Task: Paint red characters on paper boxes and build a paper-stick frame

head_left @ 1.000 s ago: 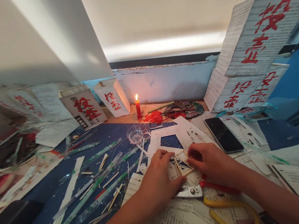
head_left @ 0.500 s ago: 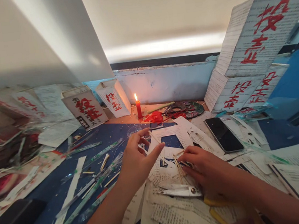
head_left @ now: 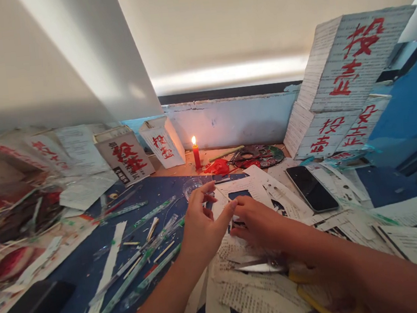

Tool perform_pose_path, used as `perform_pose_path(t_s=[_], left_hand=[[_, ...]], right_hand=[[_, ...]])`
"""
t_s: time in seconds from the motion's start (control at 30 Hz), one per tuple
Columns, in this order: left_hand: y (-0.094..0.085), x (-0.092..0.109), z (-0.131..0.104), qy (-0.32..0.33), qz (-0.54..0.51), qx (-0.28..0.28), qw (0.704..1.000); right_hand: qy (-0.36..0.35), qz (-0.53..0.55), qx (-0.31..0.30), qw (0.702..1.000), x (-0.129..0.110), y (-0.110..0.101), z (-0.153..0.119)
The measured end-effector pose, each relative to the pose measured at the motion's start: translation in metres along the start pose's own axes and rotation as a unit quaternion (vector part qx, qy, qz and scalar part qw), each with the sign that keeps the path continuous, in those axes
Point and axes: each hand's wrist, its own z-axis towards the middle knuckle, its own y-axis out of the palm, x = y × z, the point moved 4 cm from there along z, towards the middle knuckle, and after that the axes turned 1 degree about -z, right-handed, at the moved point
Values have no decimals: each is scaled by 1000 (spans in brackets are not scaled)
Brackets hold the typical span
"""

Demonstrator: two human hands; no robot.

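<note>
Over the paper sheets, my left hand (head_left: 205, 222) holds a thin pale stick (head_left: 221, 193) between fingertips and thumb. My right hand (head_left: 255, 219) touches the left thumb's tip, its fingers bent together near the stick's lower end; what they pinch is too small to make out. Below the hands lies a cut sheet with a rectangular hole (head_left: 240, 194). Scissors (head_left: 261, 268) with yellow handles rest on printed paper scraps (head_left: 247, 298), partly under my right wrist. A round clear dish (head_left: 191, 187) stands just beyond my left hand.
A lit red candle (head_left: 197, 157) burns at the back beside red material (head_left: 216, 167) and a dark round tray (head_left: 263, 156). Paper boxes with red characters (head_left: 352, 62) stand left and right. A phone (head_left: 312, 188) lies right; plastic strips and sticks (head_left: 144, 254) lie left.
My right hand has moved left and up from the small sticks beside the scissors to my left hand's thumb. The camera view has shifted slightly.
</note>
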Motion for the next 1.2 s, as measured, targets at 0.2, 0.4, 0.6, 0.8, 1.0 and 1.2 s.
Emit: perform_pose_path(t_s=[0.2, 0.4, 0.6, 0.8, 1.0, 1.2], left_hand=[[2, -1, -2, 6, 5, -6, 1000], [6, 0, -5, 39, -1, -30, 999], [19, 4, -17, 40, 55, -94, 993], [48, -9, -41, 42, 88, -215, 972], [53, -16, -44, 13, 108, -240, 965], [54, -18, -42, 1, 127, -235, 964]], right_hand=[[-2, 17, -27, 999, 10, 6, 3], [-3, 33, -22, 999, 13, -11, 4], [141, 45, 46, 988, 39, -54, -28], [205, 148, 41, 967, 53, -39, -63], [193, 163, 57, 966, 49, -31, -63], [205, 154, 40, 966, 52, -33, -56]])
